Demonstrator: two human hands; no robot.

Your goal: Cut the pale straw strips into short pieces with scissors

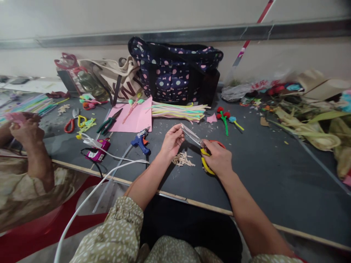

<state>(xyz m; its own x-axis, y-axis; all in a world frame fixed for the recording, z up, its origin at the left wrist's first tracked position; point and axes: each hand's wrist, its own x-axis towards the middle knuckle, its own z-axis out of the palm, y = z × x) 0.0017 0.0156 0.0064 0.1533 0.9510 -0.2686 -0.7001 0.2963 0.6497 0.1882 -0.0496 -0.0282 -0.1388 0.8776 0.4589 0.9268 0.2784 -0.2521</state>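
My right hand [219, 157] is closed round the yellow-and-red handles of a pair of scissors [194, 136]. The blades point up and left, with their tips at the fingers of my left hand [172, 140]. Those left fingers are pinched together beside the blade tips; whatever is between them is too small to make out. Below the scissors, between my hands, lies a loose pile of short pale cut pieces [183, 159] on the dark table [263, 171].
A blue glue gun [140, 141], pink power strip [99, 150], green-handled pliers [109, 122] and pink paper [131, 118] lie left. Pipe cleaners [178, 111] lie before a dotted bag [175, 75]. Pipe-cleaner flowers [224, 118] and dry husks [309, 124] are right. A co-worker's hand [27, 129] is far left.
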